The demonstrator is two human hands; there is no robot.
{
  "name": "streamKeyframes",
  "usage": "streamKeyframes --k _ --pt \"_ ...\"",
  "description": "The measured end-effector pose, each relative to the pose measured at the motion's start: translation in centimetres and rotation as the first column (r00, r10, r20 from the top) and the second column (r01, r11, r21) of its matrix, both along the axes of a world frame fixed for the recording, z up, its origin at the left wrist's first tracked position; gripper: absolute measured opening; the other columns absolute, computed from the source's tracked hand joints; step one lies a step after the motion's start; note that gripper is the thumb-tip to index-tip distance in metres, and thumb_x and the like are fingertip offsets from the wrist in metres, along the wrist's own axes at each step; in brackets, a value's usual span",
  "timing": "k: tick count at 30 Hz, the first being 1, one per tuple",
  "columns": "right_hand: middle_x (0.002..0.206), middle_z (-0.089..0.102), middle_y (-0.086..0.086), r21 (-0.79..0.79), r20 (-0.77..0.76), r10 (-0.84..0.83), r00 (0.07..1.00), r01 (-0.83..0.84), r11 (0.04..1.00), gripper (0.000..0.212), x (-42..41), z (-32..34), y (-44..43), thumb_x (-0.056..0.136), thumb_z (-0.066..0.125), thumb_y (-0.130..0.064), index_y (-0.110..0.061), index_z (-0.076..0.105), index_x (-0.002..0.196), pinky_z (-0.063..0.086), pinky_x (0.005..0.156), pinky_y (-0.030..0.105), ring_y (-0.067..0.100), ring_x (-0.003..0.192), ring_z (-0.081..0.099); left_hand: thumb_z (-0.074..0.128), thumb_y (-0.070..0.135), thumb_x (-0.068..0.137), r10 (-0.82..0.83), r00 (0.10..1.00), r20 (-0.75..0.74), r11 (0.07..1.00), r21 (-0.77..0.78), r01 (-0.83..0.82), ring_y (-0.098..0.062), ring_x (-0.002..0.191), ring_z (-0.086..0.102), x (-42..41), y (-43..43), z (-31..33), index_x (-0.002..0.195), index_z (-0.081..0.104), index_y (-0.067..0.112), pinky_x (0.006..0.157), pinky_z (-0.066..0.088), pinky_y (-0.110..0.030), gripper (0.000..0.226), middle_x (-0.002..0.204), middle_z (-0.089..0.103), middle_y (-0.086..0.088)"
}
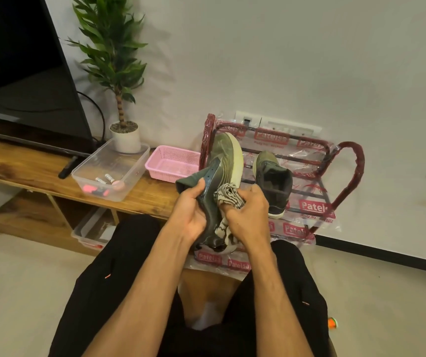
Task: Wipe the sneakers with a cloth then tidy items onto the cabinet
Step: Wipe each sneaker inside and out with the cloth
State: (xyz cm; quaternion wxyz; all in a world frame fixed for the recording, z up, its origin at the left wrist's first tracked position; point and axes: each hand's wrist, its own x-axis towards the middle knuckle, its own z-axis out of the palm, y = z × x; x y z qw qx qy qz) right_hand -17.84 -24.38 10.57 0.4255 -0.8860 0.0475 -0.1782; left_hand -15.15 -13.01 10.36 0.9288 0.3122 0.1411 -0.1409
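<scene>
In the head view, at the centre of the frame, an olive sneaker (223, 158) with a pale sole is held up over the lap, toe tilted up and away. Its heel end is gripped by the left hand (190, 213), whose fingers (198, 188) are curled round the collar. A bunched striped cloth (228, 195) is clutched in the right hand (249, 215) and pressed against the sneaker's side. A second sneaker (273, 181) is seen just right of it on a plastic-wrapped rack (349, 161). At left, a clear tub (129, 176), a pink basket (173, 163), a potted plant (125, 136) and a television (21, 73) are carried by the wooden bench (26, 163).
</scene>
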Motion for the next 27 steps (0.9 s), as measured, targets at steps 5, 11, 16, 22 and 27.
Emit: streamKeyframes --k 5,11,16,22,27 --pt "0.096 0.043 -0.002 -0.001 0.042 0.02 0.999 -0.02 1.0 0.011 -1.5 0.2 1.3 0.081 0.07 -0.012 -0.01 0.07 0.092 0.046 0.076 0.023 0.006 0.083 0.048 0.049 0.016 0.101 0.013 0.999 0.036 1.0 -0.021 -0.012 -0.029 0.095 0.07 0.2 0.7 0.0 0.109 0.066 0.0 0.089 0.054 -0.04 0.025 0.101 0.073 -0.02" --pt "0.093 0.044 0.001 -0.04 -0.05 0.076 0.996 -0.078 0.996 0.008 -1.5 0.9 0.4 0.08 0.072 -0.013 -0.011 0.065 0.077 0.052 0.076 0.037 0.015 0.085 0.052 0.049 0.019 0.101 0.011 1.0 0.009 1.0 -0.018 -0.011 -0.026 0.084 0.073 0.1 0.6 -0.2 0.107 0.067 0.001 0.078 0.055 -0.039 0.026 0.095 0.075 -0.017" --pt "0.093 0.045 0.0 0.066 0.096 -0.114 0.989 0.108 0.992 0.006 0.0 0.6 0.3 0.083 0.072 -0.014 -0.009 0.07 0.086 0.046 0.071 0.025 0.009 0.079 0.05 0.049 0.019 0.101 -0.017 0.999 0.037 1.0 -0.001 0.017 -0.026 0.091 0.07 -0.2 0.5 -0.2 0.116 0.065 0.002 0.08 0.055 -0.038 0.028 0.1 0.074 -0.015" --pt "0.097 0.058 0.006 0.34 -0.003 -0.153 0.988 0.145 0.929 0.014 0.4 0.4 -0.7 0.08 0.079 -0.023 -0.019 0.068 0.073 0.05 0.068 0.015 0.007 0.077 0.058 0.05 0.018 0.099 -0.026 0.999 0.047 0.999 0.042 0.024 -0.027 0.097 0.069 -0.7 0.8 -0.9 0.12 0.065 0.004 0.083 0.055 -0.04 0.029 0.111 0.071 -0.017" --pt "0.092 0.075 0.008 0.587 -0.074 -0.171 0.982 0.181 0.789 0.008 -0.3 1.1 -2.6 0.07 0.082 -0.026 -0.028 0.077 0.075 0.059 0.078 0.053 0.027 0.083 0.073 0.052 0.022 0.096 -0.081 0.997 0.011 0.99 -0.116 0.082 -0.028 0.101 0.068 -0.7 1.0 -1.4 0.123 0.063 0.004 0.094 0.051 -0.044 0.035 0.112 0.071 -0.016"
